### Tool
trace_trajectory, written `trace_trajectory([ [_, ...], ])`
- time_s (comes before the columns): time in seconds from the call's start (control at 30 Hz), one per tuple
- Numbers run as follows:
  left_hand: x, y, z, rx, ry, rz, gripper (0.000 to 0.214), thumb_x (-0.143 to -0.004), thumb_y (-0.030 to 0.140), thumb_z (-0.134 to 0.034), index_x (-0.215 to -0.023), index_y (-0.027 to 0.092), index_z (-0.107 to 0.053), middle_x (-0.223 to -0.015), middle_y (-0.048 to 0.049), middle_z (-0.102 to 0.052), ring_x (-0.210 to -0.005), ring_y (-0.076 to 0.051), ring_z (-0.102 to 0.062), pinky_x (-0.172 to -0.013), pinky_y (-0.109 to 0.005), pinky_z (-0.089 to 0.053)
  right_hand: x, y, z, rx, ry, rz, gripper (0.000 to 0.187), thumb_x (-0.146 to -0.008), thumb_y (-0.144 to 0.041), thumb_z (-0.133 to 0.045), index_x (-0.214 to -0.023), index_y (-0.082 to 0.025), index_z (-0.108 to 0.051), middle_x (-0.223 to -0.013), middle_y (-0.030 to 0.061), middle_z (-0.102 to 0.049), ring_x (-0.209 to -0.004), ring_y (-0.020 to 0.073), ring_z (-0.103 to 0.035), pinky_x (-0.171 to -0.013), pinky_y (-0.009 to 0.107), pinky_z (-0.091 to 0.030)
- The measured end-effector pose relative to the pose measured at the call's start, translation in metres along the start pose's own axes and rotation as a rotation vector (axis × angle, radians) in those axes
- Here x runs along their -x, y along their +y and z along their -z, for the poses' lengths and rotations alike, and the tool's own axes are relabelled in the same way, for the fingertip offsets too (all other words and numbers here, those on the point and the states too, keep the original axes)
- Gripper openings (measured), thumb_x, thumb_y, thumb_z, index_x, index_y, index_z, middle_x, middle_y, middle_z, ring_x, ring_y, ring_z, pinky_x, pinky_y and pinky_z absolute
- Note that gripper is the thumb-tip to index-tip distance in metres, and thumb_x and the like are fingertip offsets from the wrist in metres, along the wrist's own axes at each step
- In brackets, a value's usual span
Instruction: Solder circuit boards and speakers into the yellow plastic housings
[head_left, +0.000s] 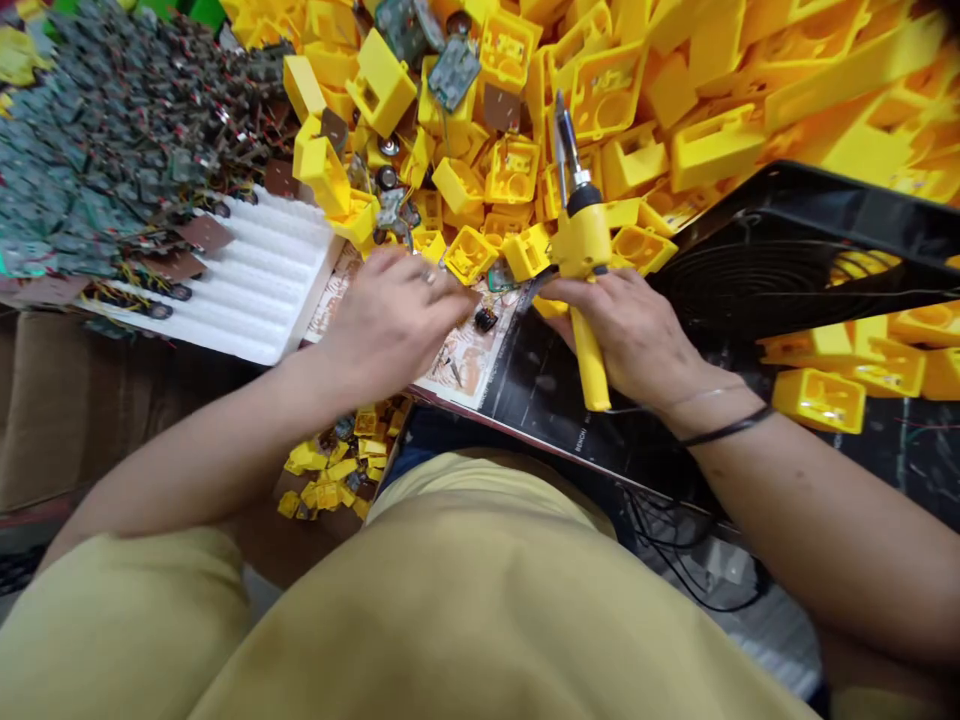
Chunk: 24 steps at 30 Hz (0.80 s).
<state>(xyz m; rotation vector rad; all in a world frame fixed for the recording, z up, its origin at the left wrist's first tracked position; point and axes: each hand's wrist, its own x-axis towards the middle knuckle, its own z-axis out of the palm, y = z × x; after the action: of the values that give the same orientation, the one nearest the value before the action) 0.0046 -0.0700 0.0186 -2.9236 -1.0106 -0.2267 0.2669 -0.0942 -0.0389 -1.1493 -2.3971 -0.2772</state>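
Observation:
My right hand [622, 330] is shut around a yellow-handled soldering iron [589, 245], its metal tip pointing up and away over a heap of yellow plastic housings [517, 160]. My left hand [390, 325] reaches toward the heap, its fingertips bunched beside a small circuit board [501, 278]. The fingers hide whatever they may pinch. A small black component [486, 318] lies between my hands on a printed sheet [465, 365].
Green circuit boards with coloured wires [112, 150] lie heaped at the left beside a ribbed white foam tray [255, 270]. A black tray holding a coiled black part [772, 270] is at the right. Loose yellow pieces [337, 460] lie below my left forearm.

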Motion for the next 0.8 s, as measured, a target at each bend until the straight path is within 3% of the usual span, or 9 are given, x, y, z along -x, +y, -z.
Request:
trace_trajectory([
  [0.13,-0.062,-0.008,-0.011,-0.205,-0.313,-0.05,0.033,-0.092,0.032,-0.045,-0.091,0.012,-0.071,-0.093,-0.0121,-0.069,-0.104,-0.031,-0.058,-0.09,-0.046,-0.042,0.027,-0.02,0.036,-0.217,-0.088,0.002,0.034,-0.091,-0.019,-0.056,-0.124,-0.022,-0.046,-0.102,0.0064,-0.064,-0.087,0.0179,-0.062,-0.073,0.029,-0.052],
  [0.2,-0.073,-0.013,-0.012,-0.197,-0.412,-0.066,0.03,-0.089,0.036,-0.051,-0.086,0.014,-0.071,-0.088,-0.0105,-0.068,-0.104,-0.03,-0.059,-0.091,-0.045,-0.042,0.046,-0.028,0.047,-0.289,-0.081,-0.045,0.039,-0.088,-0.016,-0.061,-0.123,-0.022,-0.047,-0.106,0.0063,-0.065,-0.095,0.0187,-0.064,-0.083,0.032,-0.054],
  [0.3,-0.073,-0.016,-0.007,-0.14,-0.446,-0.049,0.02,-0.083,0.033,-0.057,-0.08,0.016,-0.069,-0.079,-0.0057,-0.067,-0.096,-0.025,-0.062,-0.089,-0.039,-0.043,0.07,-0.035,0.048,-0.271,0.017,-0.165,0.05,-0.08,-0.023,-0.073,-0.122,-0.021,-0.047,-0.109,0.0087,-0.064,-0.102,0.0241,-0.063,-0.093,0.044,-0.053],
  [0.4,-0.065,-0.012,-0.001,-0.034,-0.326,0.043,0.02,-0.084,0.034,-0.057,-0.082,0.018,-0.067,-0.073,-0.0022,-0.066,-0.082,-0.02,-0.065,-0.079,-0.033,-0.046,0.082,-0.037,0.039,-0.221,0.065,-0.249,0.059,-0.075,-0.031,-0.077,-0.124,-0.019,-0.046,-0.102,0.0096,-0.065,-0.098,0.0279,-0.064,-0.09,0.049,-0.054],
  [0.5,-0.06,-0.004,0.002,0.1,-0.053,0.125,0.024,-0.089,0.039,-0.053,-0.088,0.019,-0.067,-0.078,-0.0011,-0.068,-0.076,-0.017,-0.066,-0.075,-0.029,-0.049,0.084,-0.039,0.031,-0.197,0.063,-0.268,0.055,-0.079,-0.026,-0.073,-0.125,-0.02,-0.045,-0.097,0.0076,-0.066,-0.09,0.0246,-0.066,-0.079,0.04,-0.057],
  [0.57,-0.058,0.001,0.002,0.153,0.05,0.101,0.027,-0.092,0.04,-0.05,-0.09,0.019,-0.067,-0.083,-0.0018,-0.07,-0.077,-0.016,-0.066,-0.075,-0.029,-0.05,0.081,-0.041,0.03,-0.189,0.069,-0.263,0.051,-0.083,-0.022,-0.069,-0.127,-0.023,-0.043,-0.097,0.0049,-0.066,-0.086,0.0207,-0.066,-0.073,0.033,-0.056],
  [0.67,-0.051,0.007,-0.007,0.139,0.08,0.048,0.028,-0.095,0.037,-0.046,-0.104,0.02,-0.067,-0.088,-0.0032,-0.071,-0.079,-0.016,-0.068,-0.075,-0.029,-0.052,0.076,-0.043,0.032,-0.112,0.094,-0.274,0.047,-0.084,-0.024,-0.068,-0.125,-0.025,-0.045,-0.091,0.0026,-0.065,-0.076,0.0182,-0.065,-0.068,0.031,-0.052],
  [0.8,-0.033,0.012,-0.027,0.108,0.007,-0.041,0.034,-0.095,0.03,-0.047,-0.125,0.018,-0.059,-0.081,-0.0054,-0.071,-0.072,-0.017,-0.068,-0.067,-0.027,-0.052,0.073,-0.042,0.042,0.016,0.087,-0.268,0.042,-0.081,-0.044,-0.071,-0.112,-0.02,-0.056,-0.069,0.0009,-0.059,-0.055,0.016,-0.054,-0.053,0.031,-0.041],
])
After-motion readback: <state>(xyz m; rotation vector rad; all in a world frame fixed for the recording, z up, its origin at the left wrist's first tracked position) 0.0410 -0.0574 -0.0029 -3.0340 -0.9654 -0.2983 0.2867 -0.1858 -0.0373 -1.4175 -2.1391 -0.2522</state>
